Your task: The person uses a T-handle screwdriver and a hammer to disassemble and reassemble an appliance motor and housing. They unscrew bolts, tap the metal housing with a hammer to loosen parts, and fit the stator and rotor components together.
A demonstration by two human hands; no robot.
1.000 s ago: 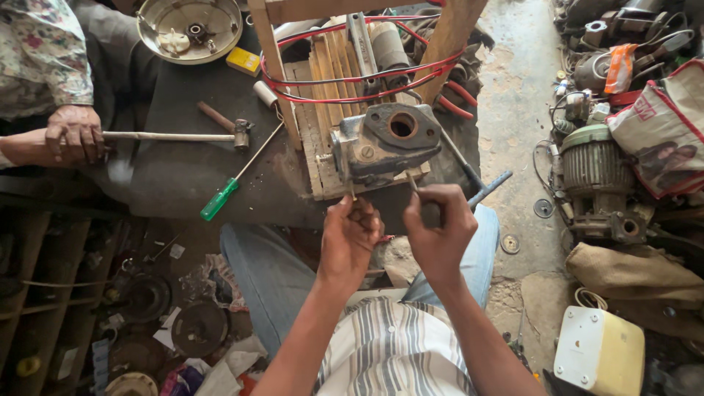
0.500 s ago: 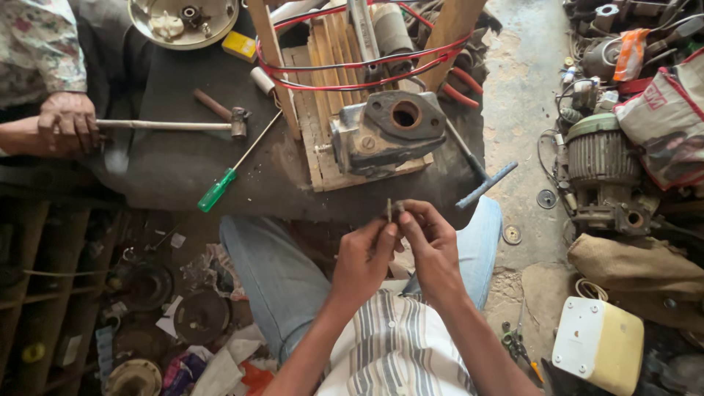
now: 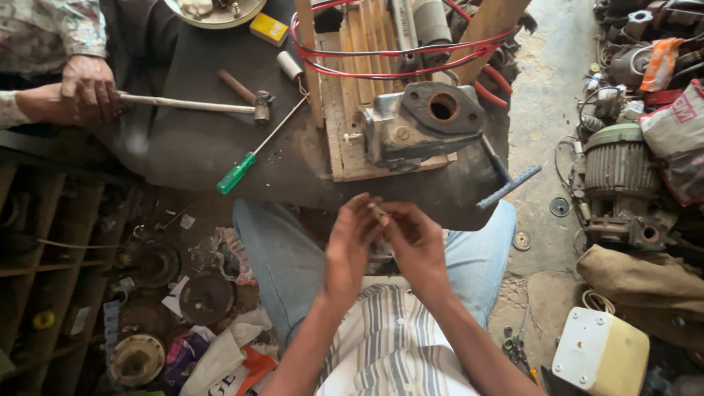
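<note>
My left hand (image 3: 350,246) and my right hand (image 3: 413,242) meet above my lap, fingertips pinching a small metal part (image 3: 378,213) between them. Just beyond them a grey cast-metal pump housing (image 3: 422,121) with a round hole on top rests on a wooden pallet (image 3: 345,139) on the dark workbench (image 3: 183,147). A green-handled screwdriver (image 3: 253,154) lies left of the housing. At the left edge another person's hands (image 3: 81,95) hold a long metal bar (image 3: 187,105) flat on the bench.
Red wires (image 3: 389,55) loop around the pallet. A hammer (image 3: 246,92), a metal bowl (image 3: 213,11) and a yellow box (image 3: 268,28) lie on the bench. An electric motor (image 3: 620,172), sacks and a cream box (image 3: 598,352) crowd the right floor; scrap discs litter the left.
My hands have drawn back from the pump housing toward my lap, still holding the small part together. The view tipped down. The other person's hands stay on the bar.
</note>
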